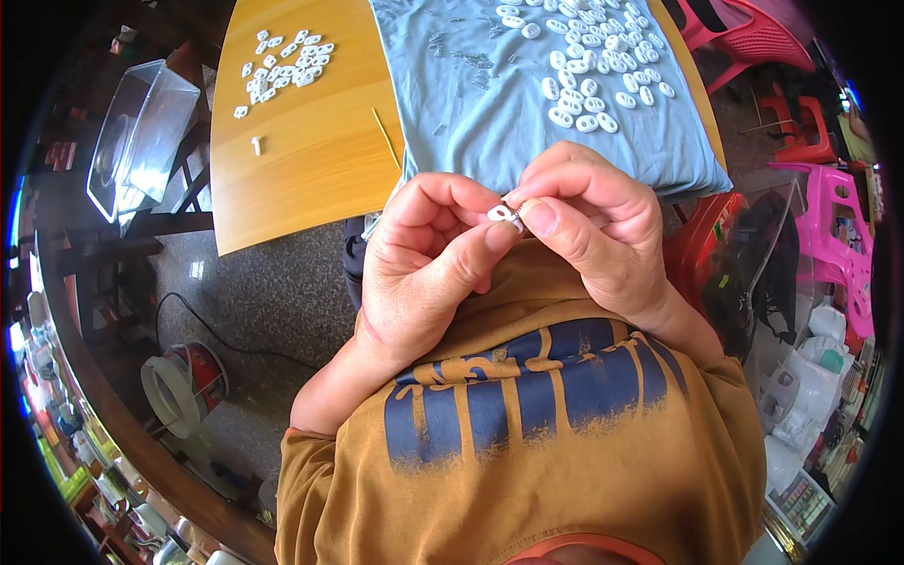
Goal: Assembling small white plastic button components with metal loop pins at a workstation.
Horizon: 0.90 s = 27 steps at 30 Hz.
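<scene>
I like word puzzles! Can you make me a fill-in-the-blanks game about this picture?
1. Both hands, left hand and right hand, pinch one small ____ plastic oval piece.
2. Many loose white oval pieces lie on a ____ cloth.
3. The cloth covers part of a ____ table.

Missing words: white; blue; wooden

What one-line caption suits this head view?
Left hand and right hand pinch a small white oval plastic piece above a blue-grey cloth strewn with similar pieces.
</scene>
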Each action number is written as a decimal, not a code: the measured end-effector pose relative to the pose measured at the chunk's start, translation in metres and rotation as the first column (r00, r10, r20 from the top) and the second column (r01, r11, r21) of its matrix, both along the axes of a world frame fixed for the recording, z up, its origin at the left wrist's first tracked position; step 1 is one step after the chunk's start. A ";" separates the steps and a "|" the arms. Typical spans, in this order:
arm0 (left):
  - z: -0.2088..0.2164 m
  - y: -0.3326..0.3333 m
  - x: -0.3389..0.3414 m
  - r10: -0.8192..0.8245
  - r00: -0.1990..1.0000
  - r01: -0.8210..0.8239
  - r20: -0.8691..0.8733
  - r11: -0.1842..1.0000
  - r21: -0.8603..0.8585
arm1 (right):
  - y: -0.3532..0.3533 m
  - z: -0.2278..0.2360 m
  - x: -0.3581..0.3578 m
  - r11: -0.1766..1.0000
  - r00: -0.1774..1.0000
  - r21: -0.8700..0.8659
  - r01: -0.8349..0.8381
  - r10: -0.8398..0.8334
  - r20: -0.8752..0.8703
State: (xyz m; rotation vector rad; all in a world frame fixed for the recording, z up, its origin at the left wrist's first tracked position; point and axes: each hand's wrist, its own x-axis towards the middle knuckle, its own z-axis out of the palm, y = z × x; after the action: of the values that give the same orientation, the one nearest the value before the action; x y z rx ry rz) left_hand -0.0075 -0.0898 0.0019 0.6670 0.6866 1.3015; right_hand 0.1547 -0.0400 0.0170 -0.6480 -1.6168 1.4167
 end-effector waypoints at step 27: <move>0.001 -0.001 0.001 0.032 0.999 -0.032 -0.035 0.999 0.006 | 0.001 -0.003 -0.003 0.999 0.999 0.042 0.001 -0.003 0.049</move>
State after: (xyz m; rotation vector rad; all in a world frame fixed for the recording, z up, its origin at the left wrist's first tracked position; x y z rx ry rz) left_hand -0.0068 -0.0904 0.0025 0.6870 0.7250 1.3246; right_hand 0.1522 -0.0393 0.0144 -0.6649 -1.6793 1.3713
